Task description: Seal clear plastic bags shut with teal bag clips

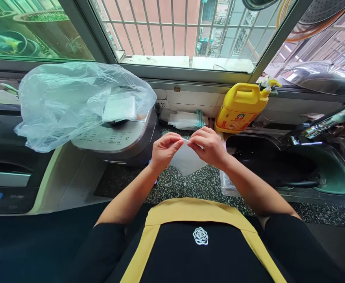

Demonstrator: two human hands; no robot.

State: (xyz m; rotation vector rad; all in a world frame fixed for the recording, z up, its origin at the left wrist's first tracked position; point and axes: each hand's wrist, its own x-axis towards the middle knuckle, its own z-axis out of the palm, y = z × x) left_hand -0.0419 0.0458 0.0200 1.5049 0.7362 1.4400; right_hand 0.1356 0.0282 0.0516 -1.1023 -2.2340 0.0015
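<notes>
A translucent plastic bag (187,162) hangs over the speckled counter, held by its top edge. My left hand (165,148) pinches that edge between thumb and fingers at the left. At the right, my right hand (208,145) grips the same edge, its fingertips close to the left ones. Behind my hands, against the tiled wall, lies a stack of clear bags (185,119) with teal edges. A clear plastic tray (229,184) sits on the counter under my right forearm, which partly covers it.
Left stands a grey-topped appliance (110,137) with a large plastic bag (72,94) on it. A yellow jug (240,108) is by the window. The black sink (337,169) at right holds a dark pan (272,167) under a faucet (322,127).
</notes>
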